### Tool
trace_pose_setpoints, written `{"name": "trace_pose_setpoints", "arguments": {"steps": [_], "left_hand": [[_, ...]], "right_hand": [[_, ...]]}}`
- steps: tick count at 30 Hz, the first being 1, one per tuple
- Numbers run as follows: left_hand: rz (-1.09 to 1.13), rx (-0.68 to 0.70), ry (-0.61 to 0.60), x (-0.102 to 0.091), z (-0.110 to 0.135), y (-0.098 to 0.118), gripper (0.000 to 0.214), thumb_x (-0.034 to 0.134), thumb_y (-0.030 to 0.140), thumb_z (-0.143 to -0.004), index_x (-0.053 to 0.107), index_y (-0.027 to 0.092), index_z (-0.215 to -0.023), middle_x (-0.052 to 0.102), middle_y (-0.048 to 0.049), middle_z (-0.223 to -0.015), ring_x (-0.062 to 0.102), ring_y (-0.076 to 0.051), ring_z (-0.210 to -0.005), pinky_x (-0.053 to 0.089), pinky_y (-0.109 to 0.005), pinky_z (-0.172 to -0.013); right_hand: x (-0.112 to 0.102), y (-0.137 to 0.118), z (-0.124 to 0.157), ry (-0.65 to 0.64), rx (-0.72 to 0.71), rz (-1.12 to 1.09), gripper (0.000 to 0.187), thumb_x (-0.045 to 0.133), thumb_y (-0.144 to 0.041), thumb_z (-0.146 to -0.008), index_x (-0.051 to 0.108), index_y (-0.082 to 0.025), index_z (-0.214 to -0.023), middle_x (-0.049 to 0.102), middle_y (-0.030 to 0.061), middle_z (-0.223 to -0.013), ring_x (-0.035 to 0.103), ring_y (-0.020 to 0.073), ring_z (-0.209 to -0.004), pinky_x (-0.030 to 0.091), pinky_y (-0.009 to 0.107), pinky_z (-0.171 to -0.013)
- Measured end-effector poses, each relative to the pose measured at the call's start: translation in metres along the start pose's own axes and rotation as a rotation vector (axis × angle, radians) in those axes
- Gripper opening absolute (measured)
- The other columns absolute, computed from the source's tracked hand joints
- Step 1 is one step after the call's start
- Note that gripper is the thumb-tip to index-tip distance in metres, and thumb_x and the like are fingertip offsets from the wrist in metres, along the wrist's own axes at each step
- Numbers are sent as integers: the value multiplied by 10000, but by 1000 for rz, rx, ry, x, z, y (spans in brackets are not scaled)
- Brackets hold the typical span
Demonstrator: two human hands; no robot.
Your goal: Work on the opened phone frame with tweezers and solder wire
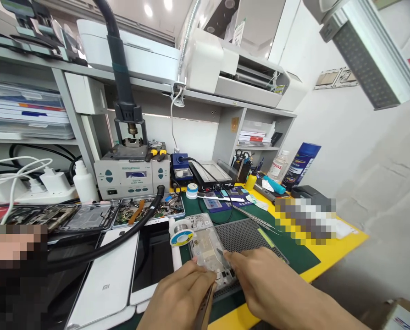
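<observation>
A phone frame (205, 245) with a pale metallic inside lies on a dark perforated mat (248, 236) in front of me. My left hand (180, 293) is closed at the frame's lower left, its fingertips on the edge. A slender dark tool (204, 306), perhaps tweezers, runs back from under those fingers. My right hand (260, 277) pinches a thin grey-tipped tool (220, 251) over the frame's right side; most of that tool is hidden. A solder spool (182, 239) stands against the frame's upper left.
Left of the frame lie a white-bordered phone screen (153, 256) and a white phone back (103, 277). A black hose (122, 245) crosses them from the soldering station (132, 176). Metal tweezers (256, 217) rest beyond the mat. Another person's blurred hand (12, 247) is at far left.
</observation>
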State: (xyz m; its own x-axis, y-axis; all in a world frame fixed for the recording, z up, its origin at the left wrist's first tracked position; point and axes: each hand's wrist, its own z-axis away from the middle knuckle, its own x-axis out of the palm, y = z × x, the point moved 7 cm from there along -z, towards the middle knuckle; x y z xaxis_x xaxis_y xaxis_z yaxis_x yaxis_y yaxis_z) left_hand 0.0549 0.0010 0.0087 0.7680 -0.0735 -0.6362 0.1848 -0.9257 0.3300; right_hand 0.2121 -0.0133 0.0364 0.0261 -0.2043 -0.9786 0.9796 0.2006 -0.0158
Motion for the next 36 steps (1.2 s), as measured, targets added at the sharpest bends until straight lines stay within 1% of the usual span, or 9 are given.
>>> {"name": "trace_pose_setpoints", "arguments": {"steps": [3, 6, 9, 13, 16, 22, 27, 31, 36], "left_hand": [[-9, -2, -9, -2, 0, 0, 336, 525, -33, -1010, 782, 113, -1171, 881, -113, -1021, 886, -268, -936, 726, -448, -1051], [-21, -4, -18, -1, 0, -1, 312, 538, -24, -1027, 781, 125, -1152, 879, -113, -1001, 887, -260, -933, 719, -429, -1064], [-30, 3, -18, 1, -1, -2, 303, 542, -17, -1031, 785, 128, -1138, 882, -117, -987, 895, -257, -935, 706, -411, -1079], [-30, -2, 9, 4, 0, -5, 313, 556, -4, -988, 784, 155, -1131, 890, -105, -974, 899, -263, -902, 720, -415, -1037], [-12, -23, 24, 6, 3, -7, 297, 580, 1, -980, 772, 175, -1124, 888, -96, -965, 893, -257, -904, 721, -412, -1042], [28, -45, 25, 6, 5, -7, 319, 595, -37, -971, 774, 149, -1158, 884, -97, -1003, 883, -265, -926, 721, -447, -1063], [39, -60, 23, 5, 5, -7, 339, 584, -30, -988, 782, 147, -1199, 890, -111, -1030, 883, -259, -962, 708, -442, -1083], [36, -43, 20, 5, 3, -6, 300, 567, -4, -999, 797, 114, -1149, 882, -131, -994, 891, -281, -948, 710, -461, -1072], [19, -26, -5, 5, 6, -8, 314, 554, -14, -1027, 794, 105, -1192, 882, -132, -1015, 897, -277, -968, 702, -448, -1084]], "right_hand": [[-4, 0, -3, -44, -24, 50, 154, 753, -101, -1070, 785, -146, -1213, 849, 52, -1035, 825, 249, -889, 672, 420, -855], [-8, -3, -7, -49, 0, 67, 90, 781, -209, -1118, 785, -155, -1191, 825, 28, -1017, 819, 227, -885, 698, 423, -864], [-11, -5, -7, -42, 52, 58, 18, 771, -167, -1106, 781, -152, -1105, 828, 26, -988, 819, 226, -874, 689, 407, -841], [-4, -6, -2, -34, 102, 16, 252, 678, 33, -975, 787, -157, -1099, 885, 100, -1002, 864, 326, -894, 556, 377, -721], [5, -7, 0, -18, 112, -9, 347, 632, 59, -927, 795, -155, -1146, 902, 156, -1030, 884, 379, -917, 427, 377, -663], [17, -5, -3, 15, 127, -54, 452, 586, 75, -880, 794, -142, -1218, 900, 184, -1026, 890, 377, -955, 455, 356, -698], [17, -2, -2, 39, 107, -127, 455, 581, 83, -849, 803, -154, -1168, 897, 161, -1001, 882, 339, -909, 477, 336, -710], [17, 0, 1, 80, 91, -221, 397, 589, 61, -851, 808, -157, -1101, 889, 150, -981, 864, 322, -898, 473, 330, -720], [6, 10, 2, 186, 99, -408, 284, 570, -60, -969, 820, -170, -1049, 847, 132, -876, 798, 309, -781, 414, 354, -685]]}}
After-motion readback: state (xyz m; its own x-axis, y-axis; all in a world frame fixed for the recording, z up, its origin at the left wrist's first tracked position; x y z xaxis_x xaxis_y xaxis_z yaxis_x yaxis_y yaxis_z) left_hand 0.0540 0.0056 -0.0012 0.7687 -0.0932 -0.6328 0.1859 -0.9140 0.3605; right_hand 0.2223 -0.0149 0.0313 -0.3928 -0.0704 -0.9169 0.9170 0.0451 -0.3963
